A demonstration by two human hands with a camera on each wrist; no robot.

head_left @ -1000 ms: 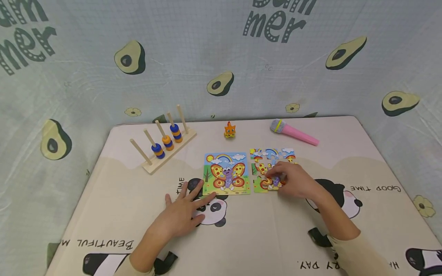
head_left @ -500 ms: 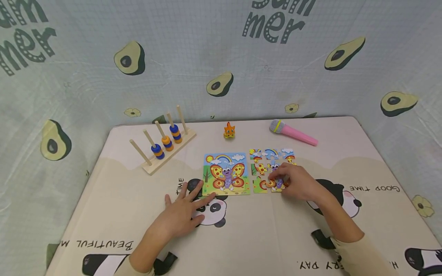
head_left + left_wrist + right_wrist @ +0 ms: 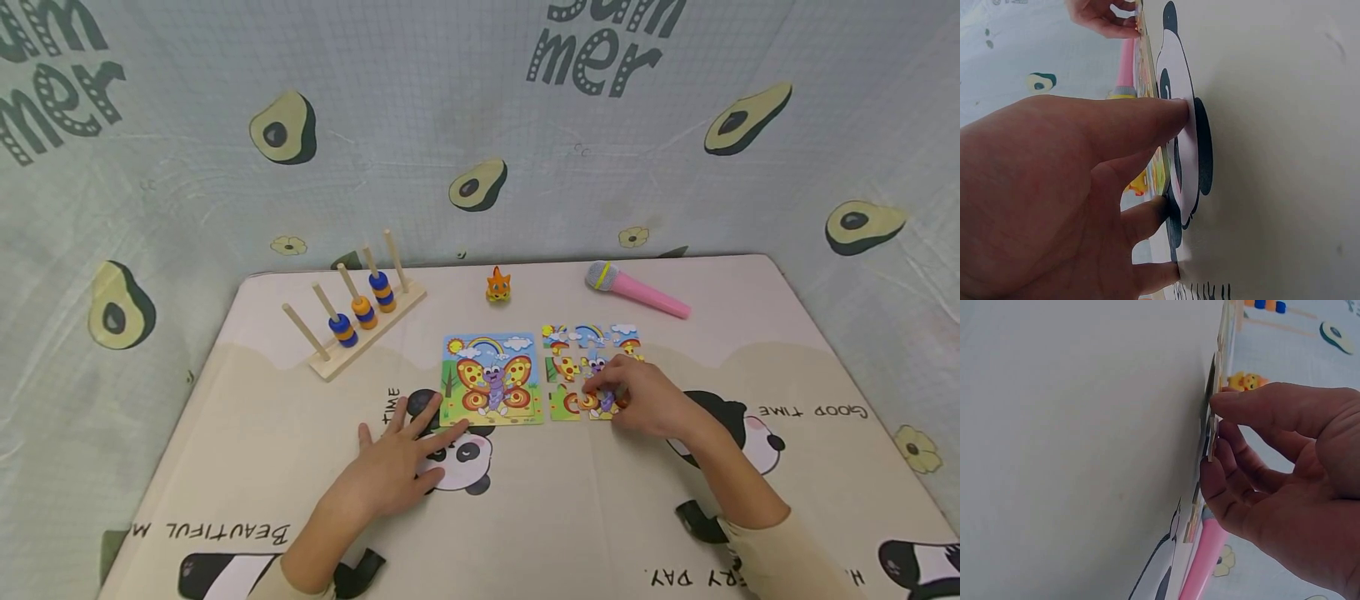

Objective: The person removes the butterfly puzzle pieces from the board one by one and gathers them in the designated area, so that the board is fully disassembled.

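Note:
In the head view a square butterfly puzzle board (image 3: pixel 491 367) lies flat on the table. My left hand (image 3: pixel 393 471) rests beside it with spread fingers, the fingertips at its lower left edge. The left wrist view shows the left thumb (image 3: pixel 1147 122) straight on the tablecloth. To the right of the board, loose puzzle pieces (image 3: pixel 564 368) are laid out in rows with small gaps. My right hand (image 3: pixel 645 396) pinches a bottom-row puzzle piece (image 3: pixel 602 404) with part of the butterfly's body; that piece (image 3: pixel 1213 439) shows edge-on in the right wrist view. The hand hides pieces beneath it.
A wooden peg stand (image 3: pixel 367 329) with blue and orange rings stands at the back left. An orange toy figure (image 3: pixel 498 285) stands behind the board. A pink toy microphone (image 3: pixel 637 287) lies at the back right, near the patterned curtain (image 3: pixel 562 183).
My right hand has shifted slightly right and toward me with the puzzle piece, which now overlaps the lower left piece less. The left hand stays in place.

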